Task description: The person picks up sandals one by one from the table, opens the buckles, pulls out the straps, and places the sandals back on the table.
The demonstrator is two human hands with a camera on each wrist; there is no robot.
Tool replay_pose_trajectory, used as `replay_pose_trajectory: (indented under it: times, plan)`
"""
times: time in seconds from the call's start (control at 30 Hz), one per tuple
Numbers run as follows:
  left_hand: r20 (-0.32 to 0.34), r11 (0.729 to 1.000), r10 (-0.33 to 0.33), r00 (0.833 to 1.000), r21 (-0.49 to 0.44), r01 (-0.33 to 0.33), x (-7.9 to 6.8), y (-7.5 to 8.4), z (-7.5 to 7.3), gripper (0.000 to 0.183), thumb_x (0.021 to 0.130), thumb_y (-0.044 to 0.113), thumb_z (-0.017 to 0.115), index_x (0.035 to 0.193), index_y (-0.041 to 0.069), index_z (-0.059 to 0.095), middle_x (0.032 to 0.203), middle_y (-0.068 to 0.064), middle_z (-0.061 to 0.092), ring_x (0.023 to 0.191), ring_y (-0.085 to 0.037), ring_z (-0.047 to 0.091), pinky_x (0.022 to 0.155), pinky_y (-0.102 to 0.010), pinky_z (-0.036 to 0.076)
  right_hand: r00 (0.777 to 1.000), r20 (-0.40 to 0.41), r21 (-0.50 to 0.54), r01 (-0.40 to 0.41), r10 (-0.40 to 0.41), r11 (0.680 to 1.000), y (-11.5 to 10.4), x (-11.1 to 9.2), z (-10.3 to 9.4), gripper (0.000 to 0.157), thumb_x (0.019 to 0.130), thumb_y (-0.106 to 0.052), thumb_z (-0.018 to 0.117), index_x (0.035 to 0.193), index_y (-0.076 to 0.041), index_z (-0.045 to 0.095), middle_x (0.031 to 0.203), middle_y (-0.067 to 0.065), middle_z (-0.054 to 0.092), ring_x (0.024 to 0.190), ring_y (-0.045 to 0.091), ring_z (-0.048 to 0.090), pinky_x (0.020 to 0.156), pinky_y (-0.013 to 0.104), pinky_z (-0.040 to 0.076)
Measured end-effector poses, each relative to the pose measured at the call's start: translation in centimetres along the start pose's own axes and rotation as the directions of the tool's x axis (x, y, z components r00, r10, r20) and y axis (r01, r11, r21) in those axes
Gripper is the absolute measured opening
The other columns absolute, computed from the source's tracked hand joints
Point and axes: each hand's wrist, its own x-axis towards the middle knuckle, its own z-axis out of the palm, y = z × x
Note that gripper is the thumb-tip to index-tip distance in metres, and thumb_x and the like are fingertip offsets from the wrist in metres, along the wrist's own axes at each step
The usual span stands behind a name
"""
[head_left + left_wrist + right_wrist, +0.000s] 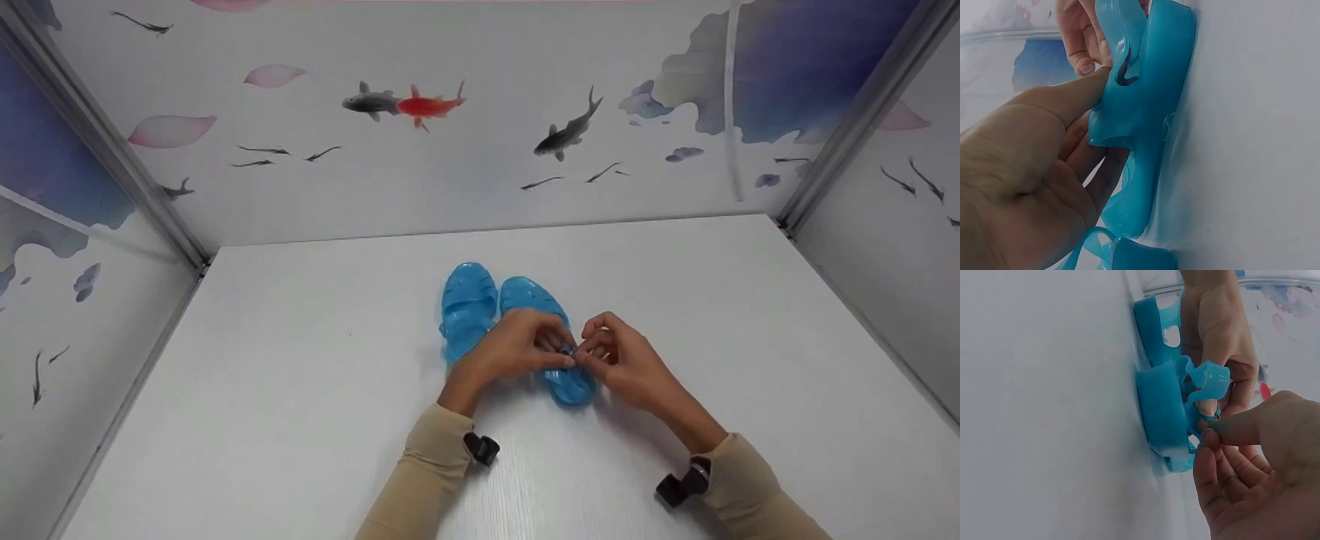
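Blue jelly sandal (531, 295) sits sole-down on white table (300, 375), beside its mate (469, 289); left hand (517, 345) grips its side, likely steadying it, right hand (630, 367) pinches by the buckle (1217, 415).

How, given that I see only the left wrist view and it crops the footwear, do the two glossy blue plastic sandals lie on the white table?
Observer: In the head view, the toes of the left-hand sandal and the right-hand sandal both point toward the white, fish-printed back wall.

Operator: Thanks. I catch just part of the right hand beyond the sandal; what are its thumb and fingers doing?

Observer: In the right wrist view, its thumb and a fingertip come together at the right-hand sandal.
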Motion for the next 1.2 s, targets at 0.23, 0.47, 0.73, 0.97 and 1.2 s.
replay_pose_trajectory:
  times: [0.23,0.47,0.73,0.97,1.2]
  plan:
    - [0.005,0.999,0.003,1.0,0.042,-0.003,0.1,0.3,0.0,0.022,0.093,0.018,0.088,0.113,0.013,0.081,0.1,0.003,0.08,0.09,-0.002,0.072,0.082,-0.017,0.061,0.999,-0.008,-0.012,0.033,-0.033,0.999,0.0,0.1,-0.1,0.02,0.103,-0.012,0.074,0.116,-0.01,0.06,0.101,0.006,0.074,0.087,0.02,0.066,0.074,0.024,0.053]
    - [-0.01,0.999,-0.021,1.0,0.042,0.021,0.1,0.3,-0.1,0.024,0.093,0.021,0.089,0.113,0.013,0.08,0.101,0.003,0.08,0.091,-0.002,0.072,0.083,-0.018,0.061,0.999,0.011,-0.042,0.049,-0.048,0.998,0.4,0.3,-0.1,0.011,0.108,-0.021,0.069,0.117,-0.016,0.067,0.103,0.003,0.071,0.086,0.02,0.063,0.074,0.024,0.052]
    - [-0.013,0.999,-0.024,1.0,0.038,0.025,0.0,0.1,0.1,0.021,0.093,0.021,0.088,0.111,0.013,0.08,0.103,0.003,0.081,0.092,-0.001,0.073,0.085,-0.017,0.061,0.999,0.035,-0.012,0.028,-0.028,1.0,0.7,0.4,-0.5,0.027,0.103,-0.03,0.077,0.124,-0.014,0.068,0.1,0.005,0.075,0.084,0.018,0.068,0.074,0.023,0.056]
    - [0.018,1.0,-0.02,1.0,0.007,0.02,-0.3,0.0,-0.6,0.019,0.098,0.024,0.084,0.113,0.013,0.08,0.106,0.003,0.082,0.098,-0.002,0.076,0.09,-0.019,0.062,0.999,0.032,-0.042,0.036,-0.035,0.998,0.6,0.5,-0.8,0.022,0.101,-0.029,0.079,0.116,-0.012,0.079,0.099,0.005,0.077,0.08,0.014,0.067,0.071,0.02,0.056]
    - [0.038,0.999,-0.037,0.999,-0.018,0.037,-0.5,-0.2,-0.9,0.017,0.108,0.025,0.071,0.12,0.014,0.071,0.113,0.0,0.081,0.102,-0.005,0.075,0.093,-0.024,0.062,0.999,0.038,-0.04,0.022,-0.021,0.999,0.8,0.7,-0.8,0.021,0.101,-0.028,0.079,0.115,-0.013,0.079,0.098,0.005,0.077,0.08,0.014,0.067,0.07,0.021,0.056]
